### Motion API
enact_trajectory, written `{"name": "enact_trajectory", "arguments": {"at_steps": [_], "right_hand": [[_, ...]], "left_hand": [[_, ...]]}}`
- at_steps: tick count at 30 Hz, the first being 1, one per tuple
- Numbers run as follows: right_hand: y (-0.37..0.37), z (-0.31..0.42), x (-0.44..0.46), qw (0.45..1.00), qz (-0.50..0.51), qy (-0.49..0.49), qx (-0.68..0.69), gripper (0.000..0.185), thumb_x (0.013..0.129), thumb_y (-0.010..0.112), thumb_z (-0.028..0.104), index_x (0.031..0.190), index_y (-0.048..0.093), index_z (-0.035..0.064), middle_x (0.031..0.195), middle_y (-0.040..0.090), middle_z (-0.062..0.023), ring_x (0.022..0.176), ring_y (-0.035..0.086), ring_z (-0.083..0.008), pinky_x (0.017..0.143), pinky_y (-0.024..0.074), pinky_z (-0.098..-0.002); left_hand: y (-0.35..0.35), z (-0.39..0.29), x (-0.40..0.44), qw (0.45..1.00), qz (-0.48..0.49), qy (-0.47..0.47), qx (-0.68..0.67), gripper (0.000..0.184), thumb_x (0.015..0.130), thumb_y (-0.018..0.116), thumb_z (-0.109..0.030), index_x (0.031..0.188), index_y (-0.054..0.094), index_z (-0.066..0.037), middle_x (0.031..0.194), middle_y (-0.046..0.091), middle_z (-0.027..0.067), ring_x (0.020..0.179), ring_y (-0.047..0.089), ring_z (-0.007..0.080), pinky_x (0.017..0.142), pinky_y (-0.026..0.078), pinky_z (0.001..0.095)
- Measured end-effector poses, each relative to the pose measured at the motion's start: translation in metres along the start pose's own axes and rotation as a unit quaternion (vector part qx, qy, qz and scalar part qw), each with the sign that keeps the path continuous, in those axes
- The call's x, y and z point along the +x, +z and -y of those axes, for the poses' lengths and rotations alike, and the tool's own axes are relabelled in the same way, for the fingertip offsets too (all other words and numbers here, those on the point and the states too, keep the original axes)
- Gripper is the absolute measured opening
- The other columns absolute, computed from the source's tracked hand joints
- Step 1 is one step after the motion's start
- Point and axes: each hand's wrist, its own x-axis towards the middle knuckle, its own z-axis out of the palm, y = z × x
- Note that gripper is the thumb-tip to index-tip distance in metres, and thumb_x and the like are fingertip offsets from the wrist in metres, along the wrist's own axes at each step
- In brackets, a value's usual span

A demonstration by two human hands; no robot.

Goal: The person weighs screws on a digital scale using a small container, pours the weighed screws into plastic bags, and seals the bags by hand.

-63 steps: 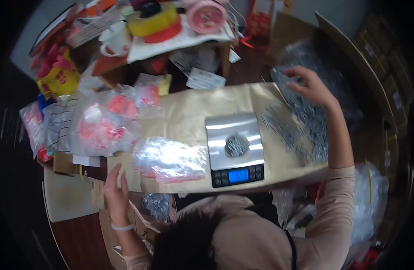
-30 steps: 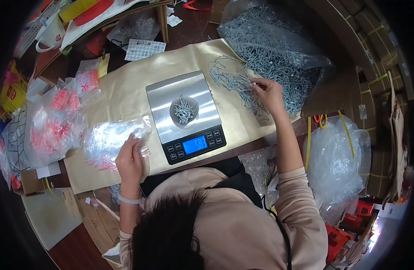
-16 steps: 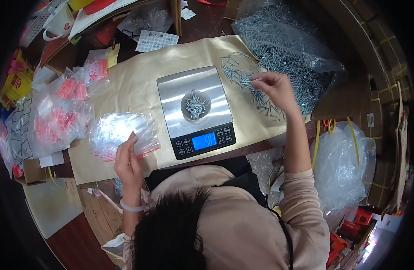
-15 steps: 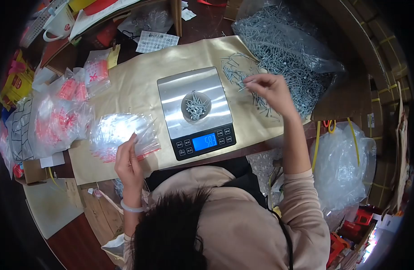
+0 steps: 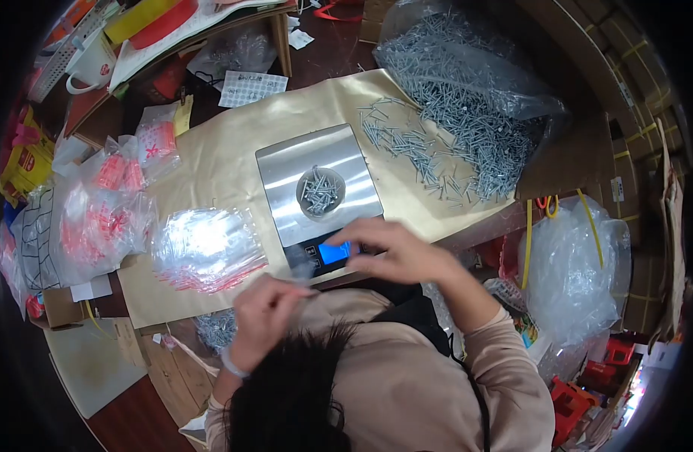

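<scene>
My left hand (image 5: pixel 265 313) is in front of the scale's lower left corner, thumb and fingers pinched on a clear plastic bag (image 5: pixel 304 264), which is blurred by motion. Over the display of the digital scale (image 5: pixel 275 169), my right hand (image 5: pixel 395 252) has its fingers apart and holds nothing that I can see. A small round dish (image 5: pixel 341 197) of screws (image 5: pixel 316 190) stands on the metal plate. Left of the scale lies a stack of clear zip bags with red edges (image 5: pixel 203 245). Loose screws (image 5: pixel 414 147) are scattered on the gold sheet (image 5: pixel 226 143) to the right.
A large open plastic bag of screws (image 5: pixel 474 98) lies at the back right. Filled bags with red contents (image 5: pixel 97 218) are at the left. A small shelf holds a white mug (image 5: pixel 92 62). Clear plastic sacks (image 5: pixel 572 271) and cardboard boxes (image 5: pixel 636 135) stand at the right.
My right hand has left the scattered screws and come down left to the scale's display. My left hand has moved right and down from the zip bag stack, now with a clear bag.
</scene>
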Motion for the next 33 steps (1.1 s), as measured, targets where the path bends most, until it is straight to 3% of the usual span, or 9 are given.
{"name": "enact_trajectory", "arguments": {"at_steps": [7, 10, 11, 21, 25, 28, 29, 32, 33], "right_hand": [[0.044, -0.002, -0.017, 0.982, 0.046, -0.034, 0.179, 0.014, 0.088, 0.063, 0.014, 0.084, 0.057, 0.0025, 0.075, 0.056, -0.0065, 0.065, 0.053, -0.0155, 0.056, 0.0415, -0.0291], [0.041, 0.002, -0.024, 0.966, 0.147, -0.008, 0.214, 0.017, 0.087, 0.062, 0.011, 0.074, 0.056, 0.0020, 0.068, 0.052, -0.0046, 0.059, 0.047, -0.0124, 0.053, 0.0377, -0.0275], [0.044, -0.006, -0.026, 0.971, 0.072, -0.064, 0.221, 0.018, 0.084, 0.064, 0.007, 0.069, 0.054, 0.0015, 0.060, 0.048, -0.0050, 0.052, 0.045, -0.0158, 0.047, 0.0338, -0.0299], [0.005, -0.029, -0.036, 0.983, -0.106, 0.052, 0.137, 0.009, 0.086, 0.063, 0.009, 0.080, 0.063, 0.0016, 0.071, 0.060, -0.0011, 0.062, 0.049, -0.0063, 0.055, 0.0396, -0.0216], [-0.029, -0.025, -0.017, 0.985, -0.158, 0.050, -0.042, 0.008, 0.085, 0.064, 0.009, 0.085, 0.063, 0.0013, 0.073, 0.060, -0.0025, 0.065, 0.054, -0.0088, 0.059, 0.0419, -0.0224], [-0.038, -0.020, 0.009, 0.975, -0.153, 0.046, -0.152, 0.015, 0.081, 0.068, 0.011, 0.093, 0.064, 0.0016, 0.077, 0.061, -0.0027, 0.069, 0.055, -0.0103, 0.058, 0.0417, -0.0229], [-0.044, -0.021, 0.015, 0.976, -0.085, 0.093, -0.177, 0.042, 0.077, 0.073, 0.017, 0.114, 0.059, 0.0043, 0.100, 0.062, -0.0087, 0.091, 0.058, -0.0181, 0.071, 0.0449, -0.0267], [-0.035, -0.038, 0.038, 0.968, -0.085, -0.069, -0.226, 0.067, 0.073, 0.074, 0.026, 0.131, 0.047, 0.0082, 0.122, 0.053, -0.0164, 0.113, 0.050, -0.0282, 0.092, 0.0390, -0.0370], [-0.034, -0.042, 0.043, 0.977, -0.025, -0.040, -0.206, 0.088, 0.066, 0.078, 0.034, 0.139, 0.036, 0.0102, 0.133, 0.044, -0.0186, 0.126, 0.038, -0.0332, 0.105, 0.0239, -0.0436]], "left_hand": [[0.022, -0.017, -0.006, 0.987, 0.036, 0.025, -0.157, 0.015, 0.079, 0.072, -0.011, 0.089, 0.063, -0.005, 0.071, 0.060, 0.0074, 0.060, 0.059, 0.0171, 0.054, 0.046, 0.0275], [0.024, 0.004, -0.007, 0.939, 0.237, 0.088, -0.234, 0.015, 0.081, 0.071, -0.015, 0.088, 0.063, -0.005, 0.073, 0.059, 0.0054, 0.064, 0.059, 0.0161, 0.056, 0.045, 0.0275], [0.024, 0.004, -0.009, 0.932, 0.265, 0.043, -0.242, 0.012, 0.083, 0.069, -0.014, 0.086, 0.062, -0.004, 0.079, 0.059, 0.0055, 0.066, 0.057, 0.0166, 0.058, 0.043, 0.0279], [0.001, 0.009, -0.002, 0.977, 0.119, 0.069, -0.163, 0.010, 0.077, 0.069, -0.004, 0.077, 0.059, -0.004, 0.114, 0.056, 0.0140, 0.108, 0.056, 0.0343, 0.090, 0.045, 0.0401], [-0.009, -0.002, 0.003, 0.987, 0.148, 0.065, -0.006, 0.011, 0.075, 0.068, -0.004, 0.076, 0.057, -0.004, 0.124, 0.051, 0.0181, 0.137, 0.023, 0.0449, 0.111, 0.017, 0.0503], [-0.004, -0.004, 0.005, 0.989, 0.107, 0.064, -0.076, 0.009, 0.076, 0.066, -0.002, 0.077, 0.058, -0.004, 0.109, 0.059, 0.0171, 0.121, 0.049, 0.0380, 0.100, 0.037, 0.0442], [-0.005, -0.004, 0.003, 0.990, 0.115, 0.031, -0.081, 0.008, 0.076, 0.066, -0.001, 0.078, 0.058, -0.003, 0.101, 0.060, 0.0155, 0.108, 0.054, 0.0343, 0.090, 0.041, 0.0409], [-0.005, -0.003, -0.002, 0.993, 0.093, -0.011, -0.077, 0.008, 0.077, 0.065, 0.001, 0.079, 0.058, -0.001, 0.080, 0.060, 0.0113, 0.073, 0.062, 0.0246, 0.065, 0.048, 0.0333], [0.000, -0.003, -0.001, 0.996, 0.057, 0.012, -0.064, 0.008, 0.077, 0.065, 0.002, 0.080, 0.058, 0.000, 0.074, 0.059, 0.0101, 0.064, 0.059, 0.0222, 0.059, 0.047, 0.0323]]}}
